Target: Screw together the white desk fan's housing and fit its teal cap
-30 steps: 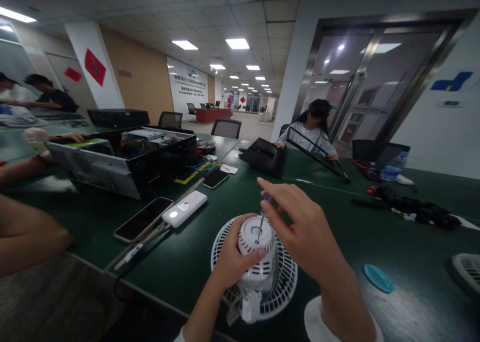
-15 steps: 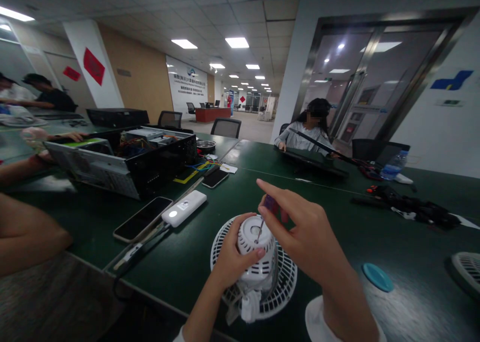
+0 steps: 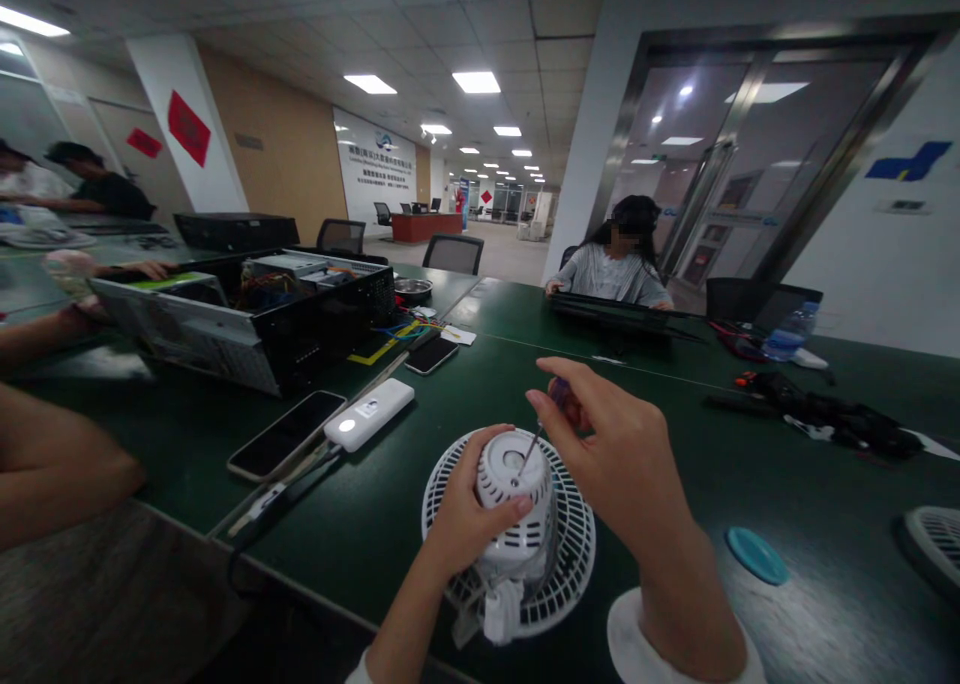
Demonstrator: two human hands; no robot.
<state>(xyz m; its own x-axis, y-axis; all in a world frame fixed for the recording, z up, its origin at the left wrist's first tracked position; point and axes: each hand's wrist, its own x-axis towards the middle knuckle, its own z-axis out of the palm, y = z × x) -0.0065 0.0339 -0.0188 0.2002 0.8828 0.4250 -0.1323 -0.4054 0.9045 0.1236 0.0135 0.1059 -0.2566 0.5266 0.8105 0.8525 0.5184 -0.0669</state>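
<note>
A small white fan lies face down on the table, its round grille (image 3: 579,534) under the slotted motor housing (image 3: 517,556). My left hand (image 3: 459,524) wraps round the housing from the left, thumb across its front and fingers over the far side. My right hand (image 3: 619,449) is closed on a screwdriver (image 3: 532,446) with a purple handle, mostly hidden by the fingers. The thin shaft slants down to the left, its tip at or just above a small screw hole in the housing's top; contact is unclear. A white plug (image 3: 502,612) rests against the fan's near side.
Left stand a white power bank (image 3: 371,414), two phones, one of them (image 3: 289,434) nearer, and an opened computer case (image 3: 300,324) with a co-worker's arms beside it. A teal disc (image 3: 756,556) lies right. Across the table, a person holds a dark panel (image 3: 622,319).
My right hand has shifted slightly right, tilting the screwdriver further over. My left hand stays on the housing. The person opposite has lowered the dark panel.
</note>
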